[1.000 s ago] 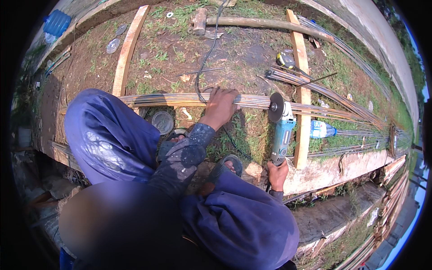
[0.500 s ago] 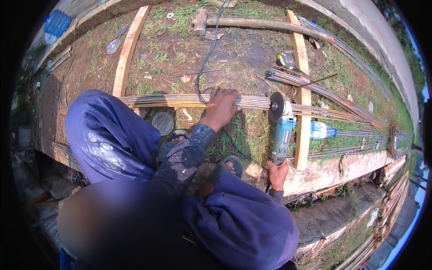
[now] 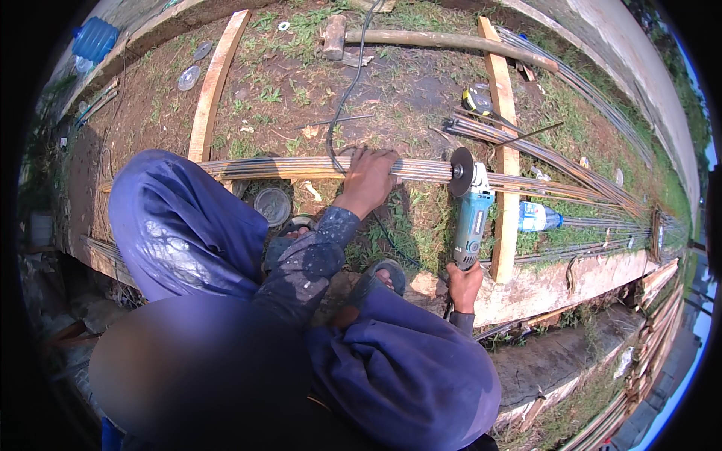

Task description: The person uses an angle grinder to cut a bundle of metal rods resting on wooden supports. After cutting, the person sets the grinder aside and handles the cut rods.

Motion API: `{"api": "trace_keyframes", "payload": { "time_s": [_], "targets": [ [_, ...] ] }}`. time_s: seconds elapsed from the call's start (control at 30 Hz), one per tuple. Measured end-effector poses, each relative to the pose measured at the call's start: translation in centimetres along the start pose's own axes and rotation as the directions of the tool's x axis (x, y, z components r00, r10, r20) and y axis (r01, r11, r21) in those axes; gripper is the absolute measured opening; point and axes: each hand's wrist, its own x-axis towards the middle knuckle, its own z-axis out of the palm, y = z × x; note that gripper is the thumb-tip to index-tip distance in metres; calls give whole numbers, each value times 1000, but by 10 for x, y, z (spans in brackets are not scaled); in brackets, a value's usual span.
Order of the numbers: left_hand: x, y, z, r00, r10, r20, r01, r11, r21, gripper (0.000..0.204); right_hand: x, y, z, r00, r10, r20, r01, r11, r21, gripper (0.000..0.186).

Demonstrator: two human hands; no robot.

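My left hand is closed over a bundle of thin steel rods, which runs sideways in front of my knees. In my right hand is the rear body of a teal angle grinder, held with its head pointing away from me. Its dark cutting disc stands upright across the rods, a little right of my left hand. Whether the disc touches the steel or spins, I cannot tell. A black cable crosses the bundle beside my left hand.
Wooden battens lie left and right on grassy soil. A long-handled mallet lies beyond. Near the right batten are a tape measure, more rods and a plastic bottle. My sandalled foot is close to the grinder.
The grinder and disc have shifted very slightly, with the disc tilting a little. My left hand stays in place on the rods.
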Motion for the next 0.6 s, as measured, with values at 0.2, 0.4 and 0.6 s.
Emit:
{"api": "trace_keyframes", "payload": {
  "time_s": [0.2,0.4,0.6],
  "targets": [
    [0,2,-6,999,-7,46,8,1000,-14,46,-1,5,1,998,-56,-8,56,998,7,28],
    [0,3,-5,1000,-5,18,5,1000,-17,48,-6,-2,-5,1000,14,3,-14,999,-53,30],
    [1,5,-7,999,-10,42,11,1000,-27,47,-7,7,-8,997,70,40,-71,997,27,31]
  ]
}}
